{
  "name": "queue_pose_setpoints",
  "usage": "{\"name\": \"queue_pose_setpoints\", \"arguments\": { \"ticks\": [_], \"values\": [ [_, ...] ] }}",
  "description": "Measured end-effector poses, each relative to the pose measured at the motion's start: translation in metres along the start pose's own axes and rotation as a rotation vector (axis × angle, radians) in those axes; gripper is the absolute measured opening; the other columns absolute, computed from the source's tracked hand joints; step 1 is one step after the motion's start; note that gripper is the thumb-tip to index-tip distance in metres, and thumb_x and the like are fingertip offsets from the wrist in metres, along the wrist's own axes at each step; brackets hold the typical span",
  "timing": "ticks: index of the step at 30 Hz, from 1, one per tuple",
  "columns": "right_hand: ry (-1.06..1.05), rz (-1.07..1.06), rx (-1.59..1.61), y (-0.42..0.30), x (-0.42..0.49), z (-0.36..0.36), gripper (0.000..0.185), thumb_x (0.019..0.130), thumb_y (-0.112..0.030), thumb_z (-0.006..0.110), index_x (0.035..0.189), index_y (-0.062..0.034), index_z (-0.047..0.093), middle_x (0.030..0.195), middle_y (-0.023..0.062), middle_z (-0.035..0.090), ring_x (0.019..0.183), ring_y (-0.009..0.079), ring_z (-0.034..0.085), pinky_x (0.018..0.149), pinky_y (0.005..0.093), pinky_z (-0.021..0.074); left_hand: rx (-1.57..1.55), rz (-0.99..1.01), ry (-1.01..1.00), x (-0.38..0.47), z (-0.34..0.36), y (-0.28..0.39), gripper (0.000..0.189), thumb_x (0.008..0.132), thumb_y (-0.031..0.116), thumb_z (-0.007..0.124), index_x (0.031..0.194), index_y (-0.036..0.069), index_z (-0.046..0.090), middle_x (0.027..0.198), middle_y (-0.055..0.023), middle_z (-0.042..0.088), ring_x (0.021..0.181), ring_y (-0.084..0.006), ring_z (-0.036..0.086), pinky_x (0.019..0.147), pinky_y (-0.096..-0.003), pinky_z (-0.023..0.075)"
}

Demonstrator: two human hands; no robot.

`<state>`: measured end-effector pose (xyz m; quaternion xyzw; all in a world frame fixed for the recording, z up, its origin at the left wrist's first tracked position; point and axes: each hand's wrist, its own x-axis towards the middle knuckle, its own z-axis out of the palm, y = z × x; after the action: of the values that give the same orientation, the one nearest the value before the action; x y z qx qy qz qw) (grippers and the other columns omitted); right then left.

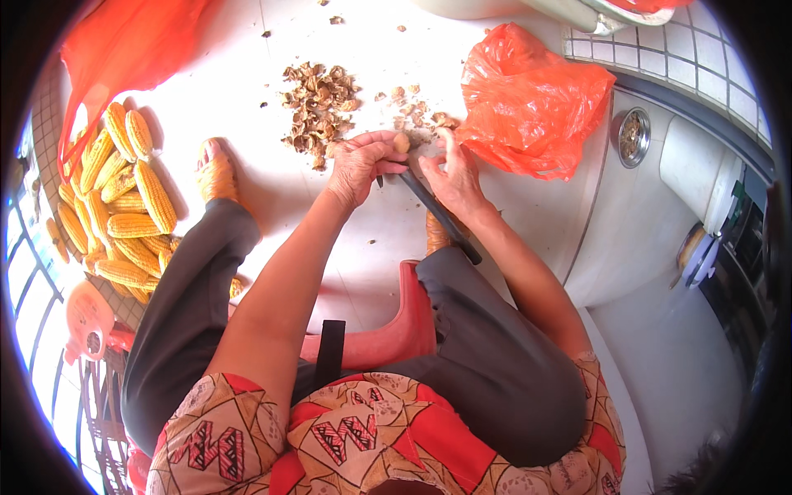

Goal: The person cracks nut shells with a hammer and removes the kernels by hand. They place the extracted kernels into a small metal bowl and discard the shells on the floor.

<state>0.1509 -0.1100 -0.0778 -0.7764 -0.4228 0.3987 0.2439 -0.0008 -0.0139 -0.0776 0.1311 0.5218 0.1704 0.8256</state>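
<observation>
My left hand holds a round tan nut, seemingly a walnut, between thumb and fingertips. Just beneath those fingers is the front end of a dark-handled hand tool. Its handle slants down toward my right knee; the head is mostly hidden, so its kind is unclear. To the right, my right hand has its fingers apart and holds nothing. A heap of broken brown shells lies on the white floor beyond my left hand. Smaller nut pieces are scattered beyond my fingertips.
A crumpled red plastic bag sits right of the shells. Yellow corn cobs are piled at left, below another red bag. A metal bowl with pieces in it stands at far right. Between my legs is a curved red object.
</observation>
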Motion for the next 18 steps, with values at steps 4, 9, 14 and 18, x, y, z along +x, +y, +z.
{"name": "queue_pose_setpoints", "arguments": {
  "ticks": [4,9,14,18],
  "values": [
    [0.196,-0.258,-0.280,0.010,0.012,0.002,0.034,0.074,-0.007,0.063,0.103,0.0035,0.048,0.081,0.0152,0.055,0.072,0.0318,0.055,0.068,0.0425,0.0438,0.077,0.066,0.104,-0.003,0.005,0.002,0.021,0.077,0.000,0.057,0.096,-0.010,0.059,0.080,-0.0135,0.063,0.065,-0.0214,0.063,0.057,-0.0313,0.0574],
    [0.370,-0.367,-0.330,0.013,0.021,-0.014,0.017,0.073,-0.003,0.062,0.086,0.0034,0.053,0.072,0.0183,0.056,0.066,0.0371,0.055,0.063,0.0460,0.0434,0.503,0.220,0.210,-0.002,0.015,0.005,0.026,0.074,0.003,0.058,0.096,-0.010,0.060,0.072,-0.0115,0.060,0.055,-0.0134,0.057,0.044,-0.0239,0.0498],
    [0.312,-0.366,-0.379,0.003,0.045,-0.016,0.022,0.078,-0.010,0.058,0.096,0.0015,0.057,0.079,0.0217,0.058,0.070,0.0422,0.055,0.066,0.0454,0.0460,0.595,0.272,0.281,0.006,0.031,0.006,0.030,0.074,0.008,0.057,0.100,-0.007,0.060,0.069,-0.0074,0.059,0.050,-0.0113,0.053,0.041,-0.0233,0.0444],
    [0.282,-0.354,-0.376,-0.003,0.050,-0.019,0.025,0.078,-0.011,0.058,0.101,0.0001,0.057,0.078,0.0208,0.059,0.069,0.0377,0.057,0.064,0.0429,0.0464,0.660,0.272,0.261,-0.005,0.033,0.009,0.034,0.076,0.010,0.057,0.105,-0.008,0.058,0.073,-0.0098,0.062,0.054,-0.0121,0.055,0.046,-0.0238,0.0450]
  ]
}}
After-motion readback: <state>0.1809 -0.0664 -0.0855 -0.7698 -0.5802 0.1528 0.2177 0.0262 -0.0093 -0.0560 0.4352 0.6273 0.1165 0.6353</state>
